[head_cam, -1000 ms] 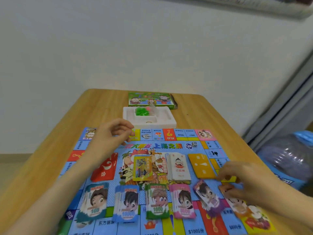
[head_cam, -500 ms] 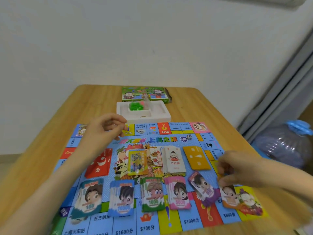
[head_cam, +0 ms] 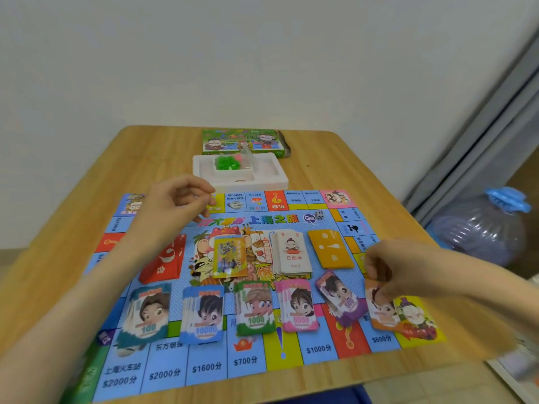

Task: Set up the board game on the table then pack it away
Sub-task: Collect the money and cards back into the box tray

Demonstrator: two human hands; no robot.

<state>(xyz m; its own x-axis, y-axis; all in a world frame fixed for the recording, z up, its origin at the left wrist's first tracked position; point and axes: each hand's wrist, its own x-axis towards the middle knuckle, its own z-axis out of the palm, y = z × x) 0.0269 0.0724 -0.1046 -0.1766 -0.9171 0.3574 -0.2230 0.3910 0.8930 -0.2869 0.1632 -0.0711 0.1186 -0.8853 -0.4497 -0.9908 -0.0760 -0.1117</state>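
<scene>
Game board (head_cam: 318,349) flat; right fingers (head_cam: 376,269) pinch orange notes (head_cam: 382,314); left fingers (head_cam: 198,188) curled, grip unclear.

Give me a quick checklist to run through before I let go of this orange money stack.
1. Board spread on the table: ok.
2. Orange money stack on the board, right hand pinching its top edge: ok.
3. Money row aligned: not ok, the purple stack lies tilted.
4. Left hand free: cannot tell, its fingers are curled above the board.
5. Green pieces set out: not ok, they sit in the white tray.
</scene>
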